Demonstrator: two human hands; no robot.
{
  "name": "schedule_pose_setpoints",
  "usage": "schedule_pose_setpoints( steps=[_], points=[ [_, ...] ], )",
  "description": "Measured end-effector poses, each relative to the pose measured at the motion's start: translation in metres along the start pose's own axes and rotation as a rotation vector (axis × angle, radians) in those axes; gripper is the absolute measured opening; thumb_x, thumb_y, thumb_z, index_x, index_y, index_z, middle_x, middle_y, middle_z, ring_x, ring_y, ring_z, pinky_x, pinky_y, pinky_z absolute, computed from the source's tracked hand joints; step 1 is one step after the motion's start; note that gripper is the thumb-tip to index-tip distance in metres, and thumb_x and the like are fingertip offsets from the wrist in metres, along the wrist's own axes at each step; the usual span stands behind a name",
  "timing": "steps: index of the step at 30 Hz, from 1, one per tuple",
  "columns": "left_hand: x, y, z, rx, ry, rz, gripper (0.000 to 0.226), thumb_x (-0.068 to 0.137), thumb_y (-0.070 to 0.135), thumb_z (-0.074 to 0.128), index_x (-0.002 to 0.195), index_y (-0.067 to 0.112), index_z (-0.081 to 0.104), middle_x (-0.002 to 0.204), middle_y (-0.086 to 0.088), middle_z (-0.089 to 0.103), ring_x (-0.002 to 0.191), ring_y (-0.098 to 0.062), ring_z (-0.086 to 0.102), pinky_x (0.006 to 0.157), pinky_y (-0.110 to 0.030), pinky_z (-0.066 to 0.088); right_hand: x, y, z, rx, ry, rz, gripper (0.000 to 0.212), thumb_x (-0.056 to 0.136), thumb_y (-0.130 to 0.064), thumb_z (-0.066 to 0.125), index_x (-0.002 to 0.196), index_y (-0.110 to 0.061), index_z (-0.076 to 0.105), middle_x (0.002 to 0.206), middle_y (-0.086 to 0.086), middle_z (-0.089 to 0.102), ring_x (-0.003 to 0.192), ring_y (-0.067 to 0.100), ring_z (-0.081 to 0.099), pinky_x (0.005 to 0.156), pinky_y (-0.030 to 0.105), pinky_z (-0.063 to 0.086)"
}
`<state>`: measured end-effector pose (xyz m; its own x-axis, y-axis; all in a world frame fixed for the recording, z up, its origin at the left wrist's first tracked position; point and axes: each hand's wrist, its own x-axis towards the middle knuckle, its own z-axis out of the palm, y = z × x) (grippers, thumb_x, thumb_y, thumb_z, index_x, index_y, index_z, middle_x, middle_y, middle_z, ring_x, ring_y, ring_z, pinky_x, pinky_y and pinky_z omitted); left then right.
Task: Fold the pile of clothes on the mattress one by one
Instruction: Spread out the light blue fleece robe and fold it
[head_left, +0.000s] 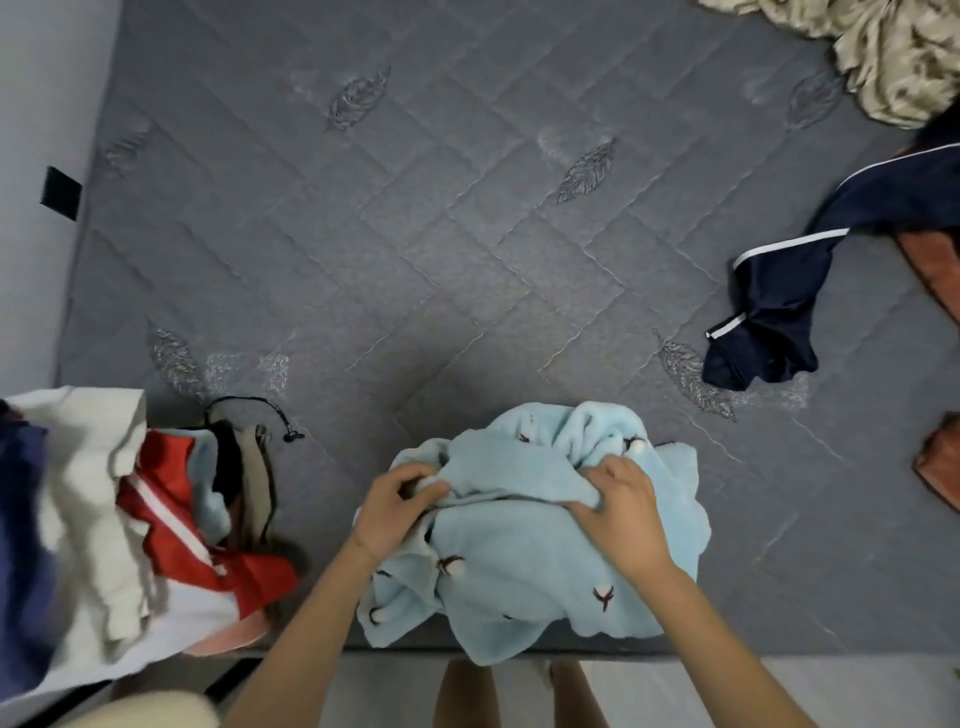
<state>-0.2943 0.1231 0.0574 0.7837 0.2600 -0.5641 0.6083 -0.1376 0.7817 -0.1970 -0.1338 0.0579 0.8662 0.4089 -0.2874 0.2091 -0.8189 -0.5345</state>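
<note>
Left hand: back up, fingers curled, pinching a fold of the blue fleece garment.
Right hand: back up, fingers curled, gripping a bunched fold of the same garment.
Forearms: bare, reaching in from near edge.

The clothes pile is blurred and cut off at left.

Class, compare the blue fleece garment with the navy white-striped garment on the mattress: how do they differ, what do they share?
The blue fleece garment is fluffy with small motifs; the navy garment is smooth with white stripes. The left hand and right hand grip the blue fleece garment; the navy garment lies untouched. The blue fleece garment sits at the near edge, the navy garment far right. Both are crumpled on the mattress.
</note>
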Motion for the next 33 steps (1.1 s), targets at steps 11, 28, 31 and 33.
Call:
schedule_pose_setpoints(
  steps=[11, 28, 31, 33],
  points=[
    [-0.062, -0.022, 0.057, 0.264, -0.202, 0.351, 0.008, 0.085, 0.018, 0.069, 0.080, 0.016, 0.074, 0.080, 0.011, 0.059, 0.081, -0.012, 0.050, 0.081, -0.025, 0.038, 0.020, -0.042, -0.011, 0.136, -0.050, -0.054, 0.078, 0.080, -0.053, 0.069, 0.145, -0.019, 0.040, 0.156, 0.006, 0.025, 0.145, 0.020, 0.017, 0.116, 0.021, 0.004],
    [-0.092, -0.019, 0.093, 0.370, -0.129, 0.393, 0.023, 0.088, 0.027, 0.055, 0.091, 0.017, 0.075, 0.090, 0.001, 0.061, 0.092, -0.011, 0.045, 0.093, -0.026, 0.033, 0.033, -0.019, -0.063, 0.236, 0.103, 0.178, 0.037, 0.088, -0.037, 0.067, 0.066, -0.010, 0.052, 0.057, 0.002, 0.050, 0.059, 0.022, 0.047, 0.058, 0.032, 0.036],
    [-0.083, 0.018, 0.076, 0.318, -0.058, 0.371, 0.011, 0.083, 0.004, 0.064, 0.086, 0.006, 0.074, 0.086, -0.010, 0.064, 0.084, -0.027, 0.056, 0.085, -0.042, 0.045, 0.042, -0.056, -0.111, 0.382, 0.161, 0.110, 0.050, 0.089, -0.030, 0.067, 0.059, -0.015, 0.029, 0.055, -0.002, 0.029, 0.056, 0.016, 0.028, 0.055, 0.031, 0.024],
    [-0.075, 0.049, 0.062, 0.298, -0.038, 0.376, 0.011, 0.084, -0.004, 0.065, 0.089, 0.001, 0.074, 0.087, -0.016, 0.065, 0.083, -0.034, 0.059, 0.083, -0.041, 0.047, 0.046, -0.081, -0.145, 0.466, 0.178, 0.063, 0.047, 0.089, -0.025, 0.067, 0.062, -0.010, 0.032, 0.060, 0.005, 0.028, 0.061, 0.016, 0.027, 0.058, 0.033, 0.023]
  ],
)
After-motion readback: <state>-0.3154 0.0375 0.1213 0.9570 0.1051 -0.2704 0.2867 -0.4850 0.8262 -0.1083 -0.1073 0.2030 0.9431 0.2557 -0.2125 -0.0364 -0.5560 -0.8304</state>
